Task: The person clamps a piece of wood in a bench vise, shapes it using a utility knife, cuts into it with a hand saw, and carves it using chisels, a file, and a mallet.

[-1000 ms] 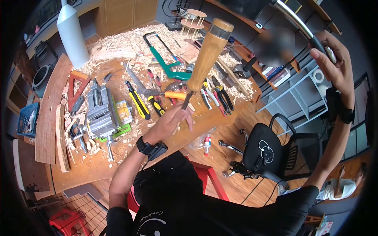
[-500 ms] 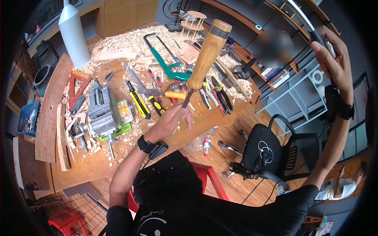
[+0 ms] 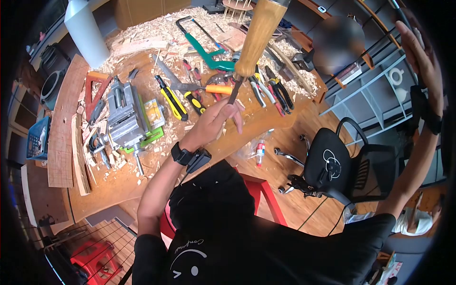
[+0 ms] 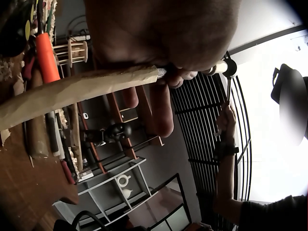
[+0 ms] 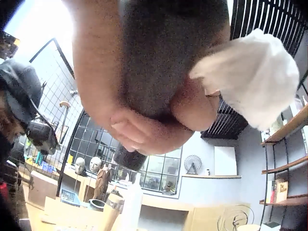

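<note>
In the head view my left hand (image 3: 211,124) pinches the dark metal shank (image 3: 233,91) of a tool with a large wooden handle (image 3: 262,40), which stands tilted above the bench. The left wrist view shows the metal tip (image 4: 161,72) at the end of a long pale wood piece (image 4: 77,91), just under the fingers. My right hand (image 3: 422,59) is raised at the far right, gripping a dark handle (image 5: 154,57); the tool's far end is cut off in the head view. A blurred white thing (image 5: 250,77) beside that hand cannot be identified.
The bench (image 3: 95,199) bears a grey vise (image 3: 124,111), a green-framed saw (image 3: 204,52), a yellow cutter (image 3: 172,99), pliers (image 3: 280,92) and wood shavings. A black chair (image 3: 327,156) and a light-blue metal rack (image 3: 375,107) stand to the right.
The head view has shifted, so the bench lies higher in it. My right hand now appears higher and nearer the right edge, its tool mostly cut off. My left hand keeps its hold on the shank.
</note>
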Action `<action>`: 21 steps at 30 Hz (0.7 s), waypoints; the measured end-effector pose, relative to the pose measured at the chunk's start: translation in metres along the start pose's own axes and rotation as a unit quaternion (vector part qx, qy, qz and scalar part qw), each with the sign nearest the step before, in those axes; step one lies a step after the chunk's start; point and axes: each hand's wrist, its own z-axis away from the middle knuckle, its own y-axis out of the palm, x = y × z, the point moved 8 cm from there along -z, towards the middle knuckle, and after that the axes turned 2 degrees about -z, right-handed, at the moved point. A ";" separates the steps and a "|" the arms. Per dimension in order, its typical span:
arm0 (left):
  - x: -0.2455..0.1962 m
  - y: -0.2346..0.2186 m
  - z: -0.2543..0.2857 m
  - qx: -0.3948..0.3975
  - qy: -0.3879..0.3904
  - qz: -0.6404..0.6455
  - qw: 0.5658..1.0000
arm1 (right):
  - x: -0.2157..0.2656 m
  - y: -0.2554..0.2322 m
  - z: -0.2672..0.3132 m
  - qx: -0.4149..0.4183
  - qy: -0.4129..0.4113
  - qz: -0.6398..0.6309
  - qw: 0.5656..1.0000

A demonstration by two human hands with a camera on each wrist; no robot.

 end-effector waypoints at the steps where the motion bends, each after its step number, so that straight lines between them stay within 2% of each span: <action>1: 0.002 0.001 0.000 0.000 -0.002 0.000 1.000 | 0.010 0.018 0.000 0.100 0.061 0.037 0.992; 2: 0.003 0.002 0.000 0.002 0.000 0.001 1.000 | 0.014 0.036 0.006 0.198 0.121 0.073 0.970; 3: 0.003 0.003 0.000 0.005 0.004 0.002 1.000 | 0.030 0.042 0.009 0.154 0.037 0.051 0.986; 5: 0.001 0.006 0.000 -0.001 -0.013 0.005 1.000 | 0.033 0.037 0.007 0.139 0.041 0.077 0.986; 6: 0.002 0.006 0.000 -0.007 -0.029 0.008 1.000 | 0.012 0.033 0.008 0.212 0.090 0.021 0.973; 7: 0.003 0.005 -0.001 -0.007 -0.028 0.008 1.000 | -0.004 0.027 0.010 0.211 0.090 0.021 0.973; 9: 0.000 0.005 -0.002 0.007 0.008 0.000 1.000 | -0.035 0.011 0.012 0.158 0.095 0.027 0.983; 10: 0.001 0.005 -0.002 0.007 0.006 0.000 1.000 | -0.050 0.001 0.013 0.096 0.088 0.078 0.988; 11: 0.001 0.005 -0.002 0.006 0.006 -0.004 1.000 | -0.065 -0.001 0.010 0.192 0.159 0.092 0.964; 12: 0.002 0.005 -0.002 0.004 0.007 -0.007 1.000 | -0.069 -0.001 0.014 0.193 0.160 0.091 0.964; 15: 0.005 0.006 0.000 0.000 -0.040 0.028 0.999 | -0.009 0.027 0.015 0.170 0.129 0.115 0.970; 16: 0.006 0.007 0.002 0.000 -0.040 0.028 0.999 | 0.019 0.037 0.011 0.168 0.091 0.120 0.974; 19: 0.003 0.007 0.001 0.001 -0.013 -0.010 1.000 | -0.013 0.025 0.015 0.161 0.064 0.081 0.981; 20: 0.001 0.007 -0.001 0.002 0.002 -0.011 1.000 | 0.009 0.029 0.010 0.140 0.069 0.021 0.988; 21: -0.001 0.007 -0.002 0.004 0.016 -0.012 1.000 | 0.034 0.034 0.005 0.140 0.070 0.021 0.987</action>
